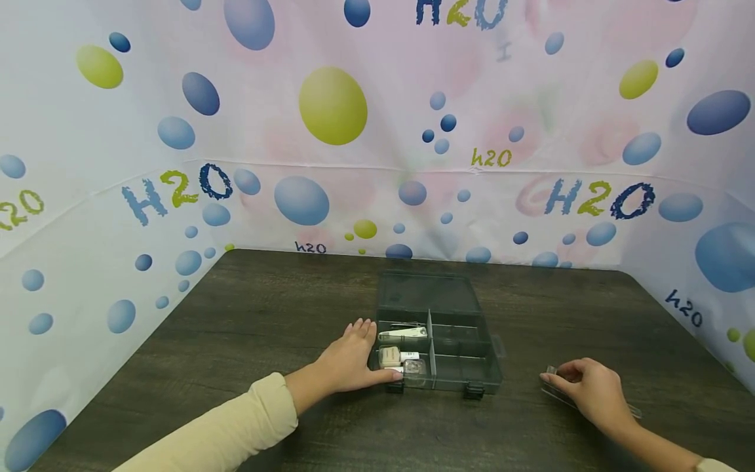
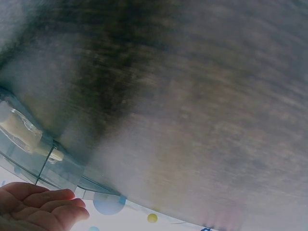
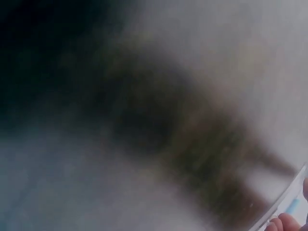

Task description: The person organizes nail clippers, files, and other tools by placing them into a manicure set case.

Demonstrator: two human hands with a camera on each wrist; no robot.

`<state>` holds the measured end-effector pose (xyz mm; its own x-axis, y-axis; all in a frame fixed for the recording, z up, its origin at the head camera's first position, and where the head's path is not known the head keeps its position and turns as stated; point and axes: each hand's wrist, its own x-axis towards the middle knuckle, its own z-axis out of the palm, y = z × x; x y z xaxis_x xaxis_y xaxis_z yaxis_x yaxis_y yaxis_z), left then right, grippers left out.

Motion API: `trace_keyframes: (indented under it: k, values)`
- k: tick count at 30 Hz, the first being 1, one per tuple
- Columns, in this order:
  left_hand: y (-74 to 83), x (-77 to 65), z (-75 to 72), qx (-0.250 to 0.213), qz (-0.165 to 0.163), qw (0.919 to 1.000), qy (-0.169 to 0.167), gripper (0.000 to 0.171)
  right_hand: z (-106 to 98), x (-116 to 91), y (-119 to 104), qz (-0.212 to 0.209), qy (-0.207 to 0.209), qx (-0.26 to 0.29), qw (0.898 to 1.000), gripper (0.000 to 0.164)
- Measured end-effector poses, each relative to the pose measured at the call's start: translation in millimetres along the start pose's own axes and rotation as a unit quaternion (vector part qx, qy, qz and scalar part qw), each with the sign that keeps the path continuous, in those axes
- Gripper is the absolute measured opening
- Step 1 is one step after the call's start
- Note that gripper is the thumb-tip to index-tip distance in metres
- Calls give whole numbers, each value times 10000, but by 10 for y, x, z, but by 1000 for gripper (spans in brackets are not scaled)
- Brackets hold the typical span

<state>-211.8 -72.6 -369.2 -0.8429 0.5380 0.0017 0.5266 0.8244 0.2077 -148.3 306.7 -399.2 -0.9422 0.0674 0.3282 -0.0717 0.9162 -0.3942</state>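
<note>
An open dark translucent compartment box stands mid-table. My left hand rests against its left side, fingers along the wall and thumb over the front left corner. Inside, a nail clipper lies in the back left compartment with thin metal items behind it. The front left compartment holds a beige bottle with a white cap and a clear square bottle. To the right, my right hand pinches a small clear plastic piece. A long clear plastic strip lies partly hidden under that hand.
The raised lid leans away at the back of the box. Two black latches hang on its front edge. A printed curtain borders the dark wooden table at the back and sides.
</note>
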Motion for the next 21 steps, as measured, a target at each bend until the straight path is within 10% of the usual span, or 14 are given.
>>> trace_keyframes:
  k: [21]
  values:
    - [19, -22, -36, -83, -56, 9999, -89, 94, 16, 41, -21, 133, -124, 60, 9998, 20]
